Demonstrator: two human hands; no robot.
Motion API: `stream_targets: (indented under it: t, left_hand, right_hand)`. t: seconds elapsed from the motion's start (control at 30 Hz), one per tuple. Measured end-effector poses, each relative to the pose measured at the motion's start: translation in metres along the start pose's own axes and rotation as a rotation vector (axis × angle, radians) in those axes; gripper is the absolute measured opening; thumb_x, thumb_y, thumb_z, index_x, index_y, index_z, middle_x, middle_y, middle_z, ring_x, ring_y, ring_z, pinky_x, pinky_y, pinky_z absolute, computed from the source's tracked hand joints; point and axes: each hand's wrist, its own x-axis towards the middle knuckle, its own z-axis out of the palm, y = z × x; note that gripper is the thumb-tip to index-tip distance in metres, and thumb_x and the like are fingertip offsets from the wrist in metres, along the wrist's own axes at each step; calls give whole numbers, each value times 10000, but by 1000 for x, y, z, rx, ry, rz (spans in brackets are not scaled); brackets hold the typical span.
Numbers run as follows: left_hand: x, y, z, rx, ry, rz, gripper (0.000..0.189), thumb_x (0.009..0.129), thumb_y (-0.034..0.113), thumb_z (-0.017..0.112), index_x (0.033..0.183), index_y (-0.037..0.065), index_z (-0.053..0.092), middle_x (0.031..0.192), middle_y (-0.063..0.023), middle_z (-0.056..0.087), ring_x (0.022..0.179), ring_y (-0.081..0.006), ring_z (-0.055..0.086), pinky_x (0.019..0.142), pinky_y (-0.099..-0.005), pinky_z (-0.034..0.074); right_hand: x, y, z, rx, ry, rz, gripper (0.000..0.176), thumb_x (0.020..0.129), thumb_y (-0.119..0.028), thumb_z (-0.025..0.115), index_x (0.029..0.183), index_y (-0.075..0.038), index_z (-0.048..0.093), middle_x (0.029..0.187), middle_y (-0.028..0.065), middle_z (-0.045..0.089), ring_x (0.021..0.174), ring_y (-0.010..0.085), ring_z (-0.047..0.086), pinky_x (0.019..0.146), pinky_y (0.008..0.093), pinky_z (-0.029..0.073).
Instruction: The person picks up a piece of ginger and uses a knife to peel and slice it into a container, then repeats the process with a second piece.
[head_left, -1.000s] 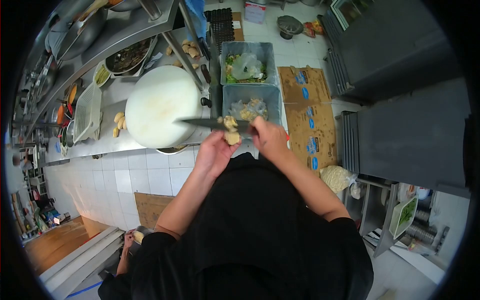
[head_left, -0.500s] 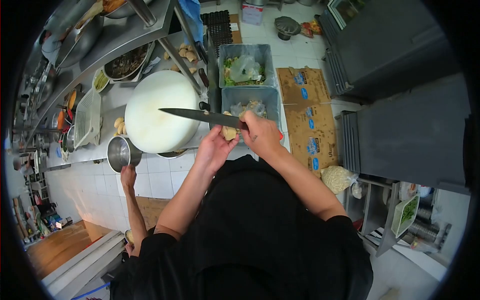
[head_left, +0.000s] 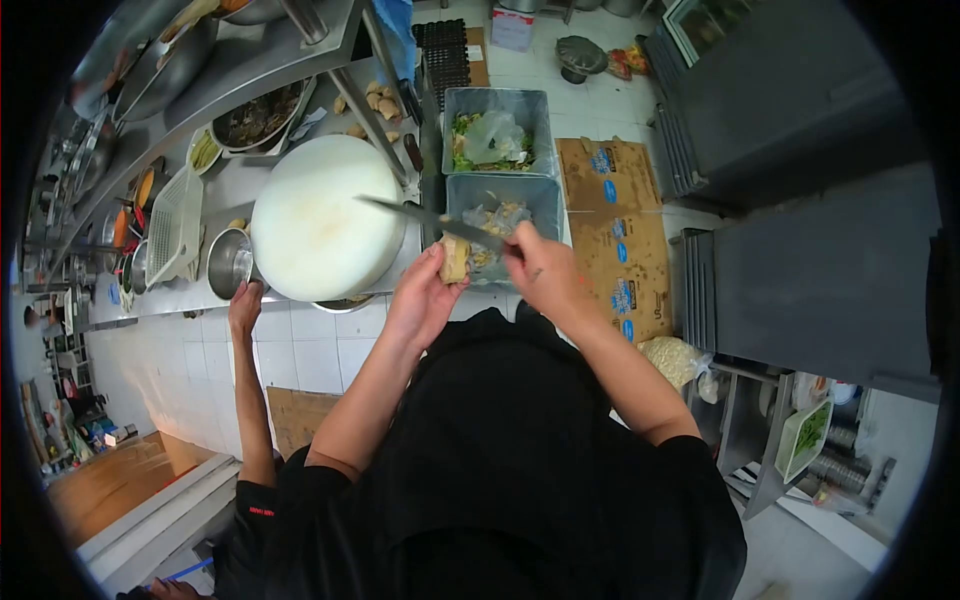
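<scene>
My left hand [head_left: 415, 302] holds up a peeled, pale yellow piece of ginger [head_left: 456, 260] between thumb and fingers. My right hand [head_left: 545, 272] grips a long kitchen knife [head_left: 405, 211], its handle hidden in the fist. The dark blade points left and passes just above the ginger; whether it touches cannot be made out. Below both hands stands a grey bin [head_left: 556, 212] with peelings and a plastic bag inside. Left of the knife lies a thick, round white cutting board [head_left: 325, 215] on the steel counter.
A second bin [head_left: 546, 120] with green scraps stands beyond the first. At left, a co-worker's hand [head_left: 244, 303] holds a steel bowl [head_left: 229, 262] at the counter edge. More ginger [head_left: 380, 102] lies behind the shelf post. Flattened cardboard [head_left: 625, 235] covers floor at right.
The knife has swung, its tip now nearer and blurred, and my right hand has shifted slightly right. The ginger stands more upright. The co-worker's bowl has moved onto the counter edge.
</scene>
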Motion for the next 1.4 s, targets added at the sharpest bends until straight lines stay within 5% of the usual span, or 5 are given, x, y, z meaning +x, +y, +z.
stream_targets:
  t: [0.4, 0.63, 0.87, 1.17, 1.4]
  left_hand:
    - [-17, 3, 12, -2, 5, 95, 316, 1090, 238, 553, 1299, 3, 588, 1247, -105, 671, 1069, -211, 657, 955, -361, 539]
    - [-14, 7, 4, -50, 0, 0, 394, 1102, 338, 536, 1339, 24, 554, 1242, -115, 662, 1065, -189, 650, 944, -322, 531]
    - [-7, -3, -2, 168, -16, 93, 345, 1106, 256, 533, 1379, 45, 526, 1271, -79, 640, 1095, -194, 634, 951, -359, 518]
    - [-18, -1, 6, 151, -95, 179, 365, 1093, 168, 543, 1417, 2, 513, 1268, -115, 651, 1106, -218, 630, 950, -365, 512]
    - [-19, 1, 12, 266, -3, 129, 437, 1110, 348, 516, 1386, 10, 523, 1195, -118, 653, 1071, -202, 629, 923, -356, 515]
  right_hand:
    - [11, -38, -3, 46, 9, -222, 215, 808, -32, 703, 947, -74, 545, 760, 139, 676, 695, 389, 682, 598, 493, 515]
    - [-30, 75, 10, -93, -87, 220, 163, 902, -119, 667, 1030, -108, 567, 784, 181, 713, 762, 438, 695, 650, 544, 525]
    - [6, -31, -3, 78, -21, -152, 279, 807, -46, 746, 1010, -82, 557, 746, 127, 691, 691, 375, 690, 590, 475, 520]
    - [3, -43, -14, 72, -35, -183, 284, 787, -34, 746, 996, -75, 558, 734, 127, 669, 675, 374, 677, 577, 483, 498]
    - [-27, 60, 4, -32, -141, 47, 196, 873, -65, 713, 1007, -76, 569, 793, 151, 711, 756, 400, 701, 636, 481, 528]
